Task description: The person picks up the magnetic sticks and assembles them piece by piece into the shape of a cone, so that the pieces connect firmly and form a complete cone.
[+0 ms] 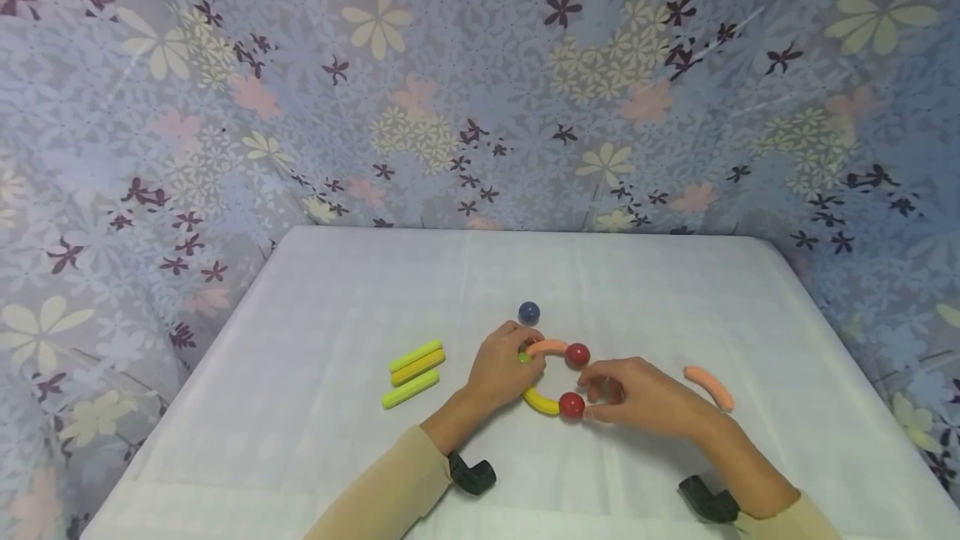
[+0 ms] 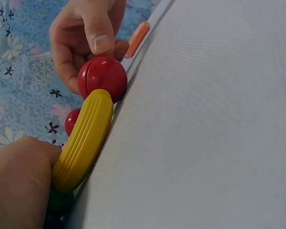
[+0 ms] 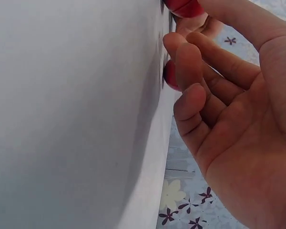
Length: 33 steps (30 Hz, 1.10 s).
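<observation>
A partial ring of toy rods and balls lies on the table. Its orange curved rod ends in a red ball. Its ribbed yellow curved rod ends in a second, nearer red ball. My left hand grips the ring's left side, where a green ball shows partly between the rods, the rest hidden by fingers. My right hand is at the ring's open right side, fingers loosely bent, thumb tip right at the nearer red ball.
A dark blue ball sits behind the ring. To the left lie straight rods, two yellow-green and one yellow. Another orange curved rod is right of my right hand. A white cloth covers the table; floral fabric hangs behind.
</observation>
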### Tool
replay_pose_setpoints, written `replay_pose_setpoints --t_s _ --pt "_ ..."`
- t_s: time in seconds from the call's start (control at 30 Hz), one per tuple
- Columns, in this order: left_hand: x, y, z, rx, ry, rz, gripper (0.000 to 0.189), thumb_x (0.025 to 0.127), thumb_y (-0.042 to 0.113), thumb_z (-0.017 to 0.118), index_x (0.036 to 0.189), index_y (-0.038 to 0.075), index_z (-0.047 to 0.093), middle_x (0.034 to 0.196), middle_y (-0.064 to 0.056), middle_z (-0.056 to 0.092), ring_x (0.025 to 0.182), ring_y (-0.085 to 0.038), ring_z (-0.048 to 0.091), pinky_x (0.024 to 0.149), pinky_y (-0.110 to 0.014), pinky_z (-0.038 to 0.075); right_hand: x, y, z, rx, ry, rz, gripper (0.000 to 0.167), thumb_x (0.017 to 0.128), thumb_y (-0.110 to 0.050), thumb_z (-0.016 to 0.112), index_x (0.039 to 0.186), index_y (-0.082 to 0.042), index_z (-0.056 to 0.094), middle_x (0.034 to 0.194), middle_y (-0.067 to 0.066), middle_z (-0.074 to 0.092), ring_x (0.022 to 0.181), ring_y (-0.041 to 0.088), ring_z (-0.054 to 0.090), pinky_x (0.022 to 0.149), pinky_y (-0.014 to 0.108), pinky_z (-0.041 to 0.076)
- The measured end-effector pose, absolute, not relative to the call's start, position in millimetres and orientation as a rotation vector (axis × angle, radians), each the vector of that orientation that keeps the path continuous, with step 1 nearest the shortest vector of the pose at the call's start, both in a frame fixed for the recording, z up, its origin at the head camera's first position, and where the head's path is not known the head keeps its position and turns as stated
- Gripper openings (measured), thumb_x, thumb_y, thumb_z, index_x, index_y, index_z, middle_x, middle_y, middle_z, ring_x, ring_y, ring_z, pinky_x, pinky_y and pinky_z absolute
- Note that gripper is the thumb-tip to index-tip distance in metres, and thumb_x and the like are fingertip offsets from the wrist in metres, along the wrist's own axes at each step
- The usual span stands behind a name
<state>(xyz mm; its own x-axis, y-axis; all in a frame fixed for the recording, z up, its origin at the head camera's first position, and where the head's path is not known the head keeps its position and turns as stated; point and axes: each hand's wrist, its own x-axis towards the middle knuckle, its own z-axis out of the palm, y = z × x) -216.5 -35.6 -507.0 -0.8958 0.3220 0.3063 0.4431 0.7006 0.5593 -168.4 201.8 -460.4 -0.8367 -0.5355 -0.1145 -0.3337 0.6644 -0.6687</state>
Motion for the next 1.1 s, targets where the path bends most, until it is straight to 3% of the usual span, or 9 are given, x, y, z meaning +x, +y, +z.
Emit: replay_pose_setpoints --t_s 0.5,1.1 --pt "-218.1 -34.8 -510.0 -0.623 -2.71 -1.008 0.024 0.08 0.024 0.07 0.103 0.019 0.07 0.091 0.008 0.055 0.075 -0.007 0.05 0.064 -0.019 0.044 -170.4 250.4 -458.9 -0.529 2.751 -0.951 0.019 0.085 -0.028 0.074 0.1 -0.018 0.068 0.079 -0.008 0.058 0.064 0.01 0.051 0.053 0.025 0.045" --pt "-218.6 -35.4 -508.8 -0.609 -2.712 -1.033 0.023 0.081 0.023 0.07 0.104 0.018 0.07 0.09 0.009 0.054 0.074 -0.007 0.05 0.063 -0.019 0.045 -164.0 308.4 -462.0 -0.258 2.833 -1.042 0.035 0.09 -0.037 0.067 0.113 -0.011 0.065 0.089 0.002 0.06 0.065 0.016 0.056 0.051 0.03 0.047"
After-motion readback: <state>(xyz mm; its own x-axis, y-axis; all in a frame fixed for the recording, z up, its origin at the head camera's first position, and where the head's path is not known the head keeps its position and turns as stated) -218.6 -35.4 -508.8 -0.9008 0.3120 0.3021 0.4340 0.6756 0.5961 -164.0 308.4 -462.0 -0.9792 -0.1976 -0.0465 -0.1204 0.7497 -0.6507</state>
